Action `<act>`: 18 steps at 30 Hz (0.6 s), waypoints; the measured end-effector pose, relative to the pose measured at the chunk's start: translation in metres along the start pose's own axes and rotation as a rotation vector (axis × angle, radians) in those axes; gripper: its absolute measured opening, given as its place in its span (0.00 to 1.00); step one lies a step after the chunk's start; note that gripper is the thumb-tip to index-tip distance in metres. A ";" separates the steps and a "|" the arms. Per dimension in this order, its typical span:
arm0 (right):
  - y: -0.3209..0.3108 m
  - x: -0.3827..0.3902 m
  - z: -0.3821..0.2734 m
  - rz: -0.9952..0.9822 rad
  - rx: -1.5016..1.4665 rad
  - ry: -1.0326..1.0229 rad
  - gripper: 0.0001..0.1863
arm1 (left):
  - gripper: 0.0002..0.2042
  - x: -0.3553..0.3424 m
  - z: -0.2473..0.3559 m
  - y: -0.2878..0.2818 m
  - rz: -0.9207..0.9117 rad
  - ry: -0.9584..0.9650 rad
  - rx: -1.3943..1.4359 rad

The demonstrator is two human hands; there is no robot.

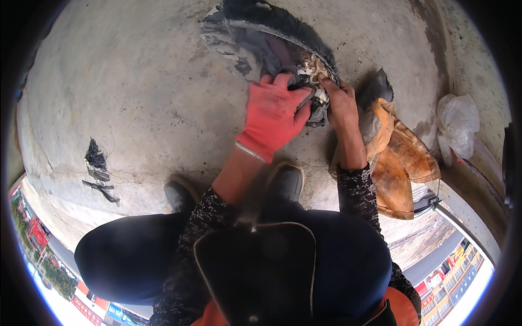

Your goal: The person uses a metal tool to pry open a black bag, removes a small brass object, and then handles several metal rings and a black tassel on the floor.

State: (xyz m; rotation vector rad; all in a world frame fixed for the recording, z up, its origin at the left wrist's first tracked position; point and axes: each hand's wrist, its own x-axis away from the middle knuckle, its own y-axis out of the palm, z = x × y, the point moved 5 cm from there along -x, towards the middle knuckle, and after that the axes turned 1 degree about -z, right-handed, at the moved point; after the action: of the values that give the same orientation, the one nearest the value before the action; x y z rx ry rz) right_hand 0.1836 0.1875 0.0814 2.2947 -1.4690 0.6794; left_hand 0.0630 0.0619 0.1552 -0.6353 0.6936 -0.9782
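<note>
In front of my feet, on the concrete, lies a dark curved piece [288, 23] with a fuzzy black outer edge and grey cloth-like material inside its curve. My left hand [274, 111], in a red glove with dark fingertips, is closed at the piece's near right end. My bare right hand [342, 106] pinches the same end from the right, its fingers beside white and brown bits. Between the hands is a crumpled dark and white clump [319, 100]; its exact kind is unclear. The gloved fingertips are partly hidden against it.
A stained orange-brown leather-like item [394, 179] lies at the right, by a dark grey pointed piece [378, 87]. Farther right is a clear plastic bag [458, 122]. Black scraps [97, 157] lie on the left. My shoes [285, 182] stand just below my hands.
</note>
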 end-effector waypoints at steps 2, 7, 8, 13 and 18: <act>0.007 0.006 -0.002 -0.005 -0.154 0.060 0.14 | 0.14 0.002 -0.001 0.001 0.004 -0.010 0.019; 0.014 0.014 -0.019 -0.064 -0.291 0.080 0.12 | 0.13 0.009 0.005 -0.001 0.126 -0.035 0.101; 0.012 0.011 -0.018 -0.091 -0.325 0.081 0.12 | 0.12 0.011 0.006 -0.002 0.152 -0.040 0.128; 0.004 -0.003 0.004 -0.114 -0.451 0.216 0.12 | 0.10 0.019 -0.002 0.006 0.287 -0.068 0.216; 0.007 -0.006 0.013 -0.181 -0.564 0.314 0.13 | 0.10 0.022 -0.012 0.014 0.289 -0.167 0.309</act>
State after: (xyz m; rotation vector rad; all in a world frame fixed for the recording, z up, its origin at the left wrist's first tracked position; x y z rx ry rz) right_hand 0.1780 0.1823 0.0672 1.7661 -1.1129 0.4684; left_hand 0.0698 0.0459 0.1324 -0.3290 0.4580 -0.7334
